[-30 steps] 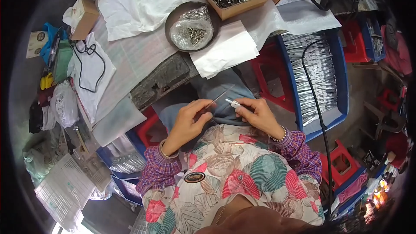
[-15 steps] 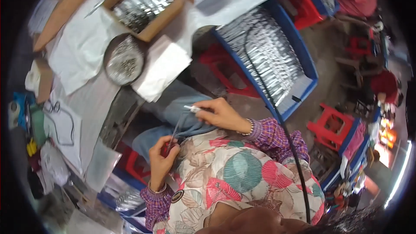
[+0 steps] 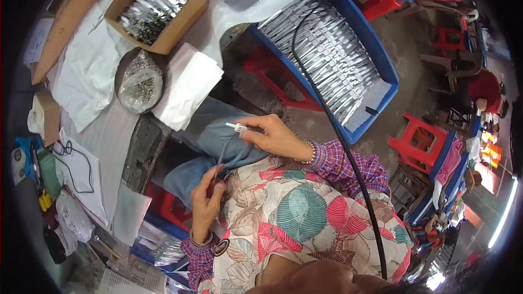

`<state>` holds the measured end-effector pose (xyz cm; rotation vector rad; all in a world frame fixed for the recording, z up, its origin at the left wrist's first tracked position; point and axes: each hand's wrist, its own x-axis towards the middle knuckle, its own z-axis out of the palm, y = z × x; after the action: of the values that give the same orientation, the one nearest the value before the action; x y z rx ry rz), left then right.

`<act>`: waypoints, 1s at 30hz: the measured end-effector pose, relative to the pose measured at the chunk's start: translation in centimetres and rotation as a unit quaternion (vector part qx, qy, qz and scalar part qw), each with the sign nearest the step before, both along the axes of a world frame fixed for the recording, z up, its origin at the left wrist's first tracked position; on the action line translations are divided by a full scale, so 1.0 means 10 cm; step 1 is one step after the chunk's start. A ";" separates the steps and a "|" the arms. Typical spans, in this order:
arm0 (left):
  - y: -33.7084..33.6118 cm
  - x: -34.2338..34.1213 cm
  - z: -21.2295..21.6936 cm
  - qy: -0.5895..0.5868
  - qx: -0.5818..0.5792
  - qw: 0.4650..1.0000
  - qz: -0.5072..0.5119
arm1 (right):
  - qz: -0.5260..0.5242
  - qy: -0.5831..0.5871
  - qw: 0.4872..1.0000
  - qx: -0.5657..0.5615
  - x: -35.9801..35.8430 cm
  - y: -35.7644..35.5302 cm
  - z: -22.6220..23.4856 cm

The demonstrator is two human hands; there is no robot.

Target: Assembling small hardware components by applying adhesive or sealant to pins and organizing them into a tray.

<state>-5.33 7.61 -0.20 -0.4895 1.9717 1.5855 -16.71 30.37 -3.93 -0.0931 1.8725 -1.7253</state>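
Note:
My right hand pinches a small white-and-silver metal part between thumb and fingers, above my denim-covered legs. Its narrow end points left. In my left hand, lower and close to my body, the fingers are closed round a slim grey rod-like tool. The tool's shaft rises from the fist to a tip just below the metal part, with a small gap between them as far as I can see. The fingers hide most of its grip.
A blue tray of silvery metal parts stands right of me near a red stool. On the table are a cardboard box of metal pieces, a round bowl and white paper sheets. A black cable crosses in front.
The surroundings have shifted slightly up and left as my view moved. Both hands keep their holds, and the rod-like tool stands more upright.

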 end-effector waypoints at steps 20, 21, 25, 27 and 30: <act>0.04 -0.05 0.08 0.137 0.036 0.989 0.038 | -0.040 -0.078 0.996 -0.005 0.03 0.03 -0.03; 0.05 -0.05 0.07 0.146 0.036 0.988 0.039 | -0.042 -0.074 0.996 -0.002 0.03 0.02 -0.02; 0.07 -0.09 0.09 0.153 0.024 0.988 0.028 | -0.032 -0.051 0.998 0.012 0.05 0.02 -0.03; 0.08 -0.09 0.08 0.153 0.025 0.987 0.033 | -0.041 -0.039 0.998 0.009 0.05 0.01 -0.03; 0.08 -0.07 0.06 0.142 0.024 0.989 0.038 | -0.052 0.052 0.997 0.033 0.07 -0.01 -0.01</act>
<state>-5.98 8.45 0.42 -0.3384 2.1373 1.8305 -15.99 30.29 -4.04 -0.0602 2.0413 -1.7552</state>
